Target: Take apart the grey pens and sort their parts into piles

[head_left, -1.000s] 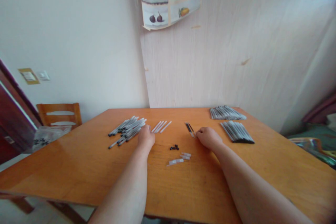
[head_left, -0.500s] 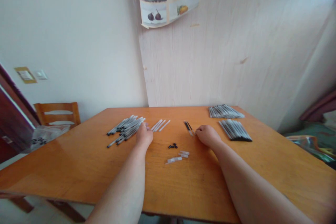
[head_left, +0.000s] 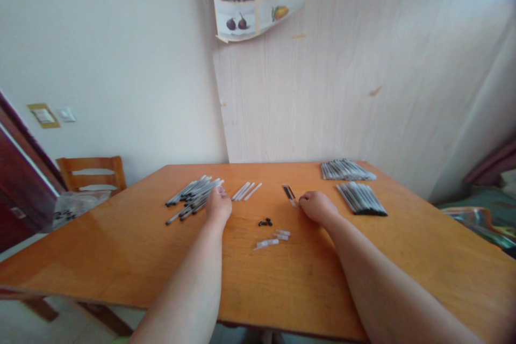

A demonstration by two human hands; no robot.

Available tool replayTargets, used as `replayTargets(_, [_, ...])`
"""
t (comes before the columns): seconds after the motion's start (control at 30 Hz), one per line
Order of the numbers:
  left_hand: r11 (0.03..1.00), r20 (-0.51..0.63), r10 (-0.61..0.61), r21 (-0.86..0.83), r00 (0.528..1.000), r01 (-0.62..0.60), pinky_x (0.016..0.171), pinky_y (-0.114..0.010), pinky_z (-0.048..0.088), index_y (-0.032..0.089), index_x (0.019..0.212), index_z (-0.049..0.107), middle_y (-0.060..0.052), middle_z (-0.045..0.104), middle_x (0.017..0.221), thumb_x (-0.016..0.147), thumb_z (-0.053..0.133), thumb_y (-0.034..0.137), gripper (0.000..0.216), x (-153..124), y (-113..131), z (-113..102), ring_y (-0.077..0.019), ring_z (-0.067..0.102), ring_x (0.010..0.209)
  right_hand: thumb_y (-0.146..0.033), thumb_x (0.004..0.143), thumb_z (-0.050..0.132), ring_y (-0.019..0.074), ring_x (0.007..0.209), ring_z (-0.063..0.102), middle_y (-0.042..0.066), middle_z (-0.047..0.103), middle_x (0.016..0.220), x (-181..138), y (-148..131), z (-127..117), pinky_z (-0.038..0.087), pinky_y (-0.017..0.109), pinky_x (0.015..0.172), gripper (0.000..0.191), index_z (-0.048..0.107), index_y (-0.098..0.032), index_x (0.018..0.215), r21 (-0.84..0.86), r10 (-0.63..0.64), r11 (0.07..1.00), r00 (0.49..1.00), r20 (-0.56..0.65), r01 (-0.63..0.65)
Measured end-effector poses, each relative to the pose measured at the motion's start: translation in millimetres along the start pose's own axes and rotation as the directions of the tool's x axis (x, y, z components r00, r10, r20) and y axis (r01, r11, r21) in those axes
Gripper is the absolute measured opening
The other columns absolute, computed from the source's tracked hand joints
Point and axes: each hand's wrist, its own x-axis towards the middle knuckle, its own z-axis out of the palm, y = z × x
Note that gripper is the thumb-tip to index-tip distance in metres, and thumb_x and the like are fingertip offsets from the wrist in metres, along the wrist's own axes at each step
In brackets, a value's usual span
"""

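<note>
My left hand [head_left: 219, 205] is at the right edge of a pile of pens [head_left: 192, 199] with whitish barrels and black ends. Its fingers are curled, and what they may hold is hidden. To its right lie several white pen barrels [head_left: 244, 191]. My right hand [head_left: 318, 207] rests on the table with fingers closed, close to the lower ends of dark pen refills [head_left: 288, 194]; anything inside it is out of sight. Between the hands and nearer to me are small black pen plugs [head_left: 265, 222] and several translucent pen caps [head_left: 268, 243].
Toward the right of the wooden table [head_left: 250, 290] lies a row of pens [head_left: 361, 199], with a bundle of pens [head_left: 347, 170] behind it. A wooden chair [head_left: 91, 172] and a plastic bag [head_left: 78, 207] stand beyond the left edge. The wall rises behind the table.
My left hand has shifted slightly left along the pile. The right hand has moved a touch left, still closed. The pens and small parts lie as before.
</note>
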Motion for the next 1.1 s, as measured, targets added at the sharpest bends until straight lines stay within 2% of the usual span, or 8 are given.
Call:
replayTargets(0.07, [0.997, -0.016, -0.026, 0.076, 1.000, 0.028, 0.089, -0.042, 0.046, 0.018, 0.110, 0.061, -0.014, 0.067, 0.108, 0.084, 0.045, 0.022, 0.030, -4, 3, -9, -0.0290, 0.061, 0.103, -0.032, 0.078, 0.050, 0.0203, 0.075, 0.064, 0.011, 0.071, 0.083, 1, 0, 0, 0.038, 0.025, 0.059, 0.026, 0.072, -0.018, 0.078, -0.005, 0.005, 1.000, 1.000, -0.009, -0.005])
replayTargets(0.13, [0.977, -0.031, -0.103, 0.184, 0.994, 0.107, 0.087, -0.052, 0.044, 0.023, 0.109, 0.062, -0.014, 0.067, 0.107, 0.084, 0.046, 0.026, 0.030, -9, 8, -19, -0.0350, 0.059, 0.105, -0.033, 0.078, 0.050, 0.0208, 0.076, 0.064, 0.012, 0.071, 0.083, 2, 1, 1, 0.037, 0.025, 0.058, 0.026, 0.071, -0.018, 0.077, -0.015, 0.002, 1.000, 1.000, -0.015, -0.002])
replayTargets(0.23, [0.941, -0.048, -0.166, 0.290, 0.985, 0.173, 0.089, -0.059, 0.038, 0.025, 0.109, 0.062, -0.015, 0.063, 0.116, 0.081, 0.050, 0.027, 0.031, -16, 16, -30, -0.0393, 0.051, 0.113, -0.034, 0.079, 0.049, 0.0213, 0.076, 0.064, 0.012, 0.071, 0.082, 3, 2, 2, 0.036, 0.026, 0.057, 0.026, 0.071, -0.019, 0.076, -0.017, -0.006, 1.000, 1.000, -0.020, 0.006])
replayTargets(0.33, [0.919, -0.053, -0.172, 0.350, 0.984, 0.179, 0.091, -0.058, 0.036, 0.024, 0.109, 0.061, -0.016, 0.060, 0.122, 0.080, 0.049, 0.026, 0.031, -20, 20, -33, -0.0391, 0.046, 0.118, -0.033, 0.078, 0.049, 0.0210, 0.074, 0.064, 0.011, 0.070, 0.081, 3, 3, 2, 0.036, 0.026, 0.056, 0.026, 0.070, -0.019, 0.076, -0.010, -0.013, 1.000, 1.000, -0.021, 0.013])
replayTargets(0.57, [0.875, -0.014, -0.194, 0.449, 0.981, 0.180, 0.094, -0.059, 0.031, 0.021, 0.106, 0.060, -0.016, 0.060, 0.121, 0.078, 0.047, 0.021, 0.032, -20, 18, -30, -0.0372, 0.044, 0.120, -0.033, 0.079, 0.048, 0.0201, 0.071, 0.063, 0.012, 0.070, 0.081, 2, 1, 2, 0.036, 0.026, 0.056, 0.028, 0.071, -0.018, 0.076, -0.017, -0.020, 1.000, 1.000, -0.021, 0.020])
replayTargets(0.8, [0.857, -0.057, -0.142, 0.492, 0.988, 0.152, 0.094, -0.056, 0.033, 0.023, 0.107, 0.061, -0.014, 0.057, 0.124, 0.079, 0.045, 0.023, 0.032, -21, 16, -29, -0.0365, 0.043, 0.119, -0.033, 0.079, 0.049, 0.0207, 0.075, 0.063, 0.012, 0.070, 0.083, 2, 1, 1, 0.038, 0.026, 0.058, 0.027, 0.071, -0.018, 0.079, -0.005, 0.000, 1.000, 1.000, -0.013, 0.000])
replayTargets(1.1, [0.849, 0.003, -0.176, 0.507, 0.984, 0.150, 0.095, -0.060, 0.031, 0.023, 0.106, 0.063, -0.014, 0.059, 0.123, 0.082, 0.040, 0.023, 0.033, -18, 13, -26, -0.0368, 0.044, 0.120, -0.034, 0.079, 0.051, 0.0195, 0.073, 0.064, 0.011, 0.071, 0.081, 2, 0, 1, 0.037, 0.025, 0.057, 0.026, 0.070, -0.018, 0.077, 0.021, 0.006, 1.000, 1.000, -0.005, -0.006])
